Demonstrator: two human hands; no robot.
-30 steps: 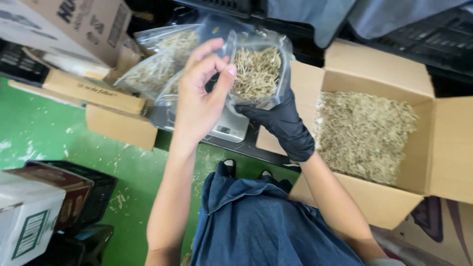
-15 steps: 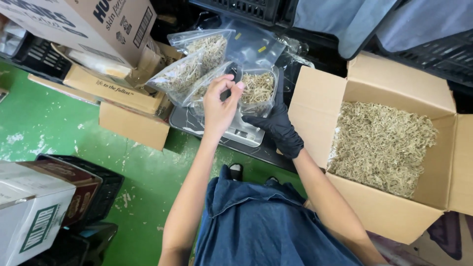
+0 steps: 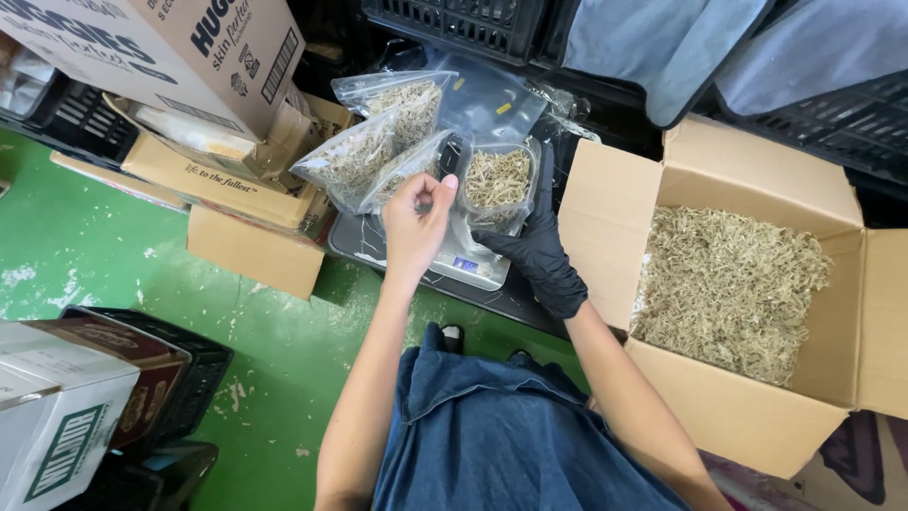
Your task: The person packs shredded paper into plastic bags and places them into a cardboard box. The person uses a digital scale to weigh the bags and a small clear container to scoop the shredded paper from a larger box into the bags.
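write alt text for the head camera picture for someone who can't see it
A person's bare left hand and black-gloved right hand hold a clear bag of dried straw-coloured material over a small scale. Filled bags lie to the left; an open cardboard box of the same material stands to the right on a green floor.

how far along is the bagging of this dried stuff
Done: three filled clear bags lie stacked behind the scale. In hand: a partly filled bag sits on the scale, steadied by the gloved right hand, with the bare left hand at its opening. Left: the open cardboard box holds plenty of dried material.
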